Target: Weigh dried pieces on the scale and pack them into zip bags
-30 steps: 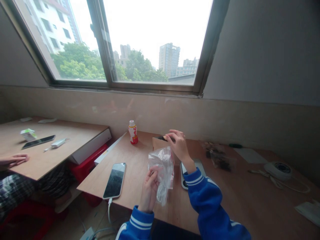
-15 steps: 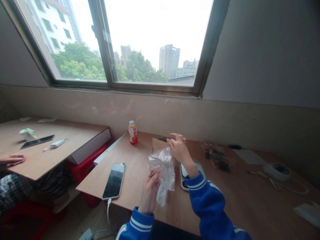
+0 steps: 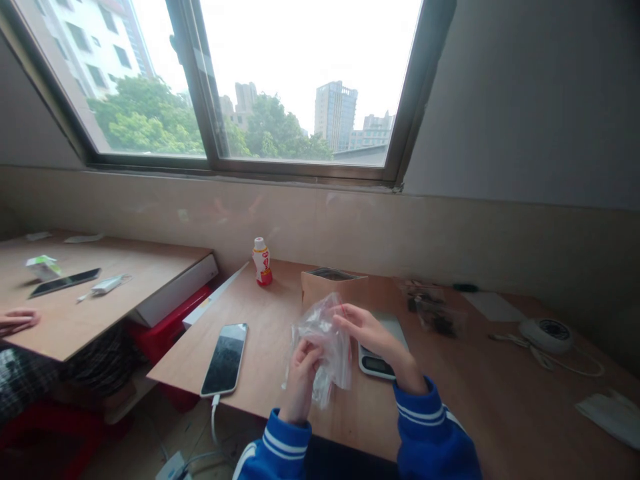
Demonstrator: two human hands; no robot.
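A crumpled clear plastic bag [image 3: 324, 347] is held upright above the near edge of the wooden table [image 3: 480, 393]. My left hand [image 3: 301, 377] is closed on the bag's lower left side. My right hand [image 3: 367, 328] pinches the bag's upper right edge with its fingers. Just behind the bag stands an open brown cardboard box [image 3: 333, 288] with dark contents. A small white digital scale [image 3: 383, 347] lies under my right wrist.
A phone [image 3: 225, 359] on a charging cable lies to the left. A small red and white bottle [image 3: 261, 261] stands near the wall. Bags of dark pieces [image 3: 434, 310] and a white round device [image 3: 547, 333] lie to the right. Another person's hand [image 3: 17, 321] rests on the left table.
My right hand left the top of the cardboard box and came back to the bag's upper edge. The view shifted slightly to the right.
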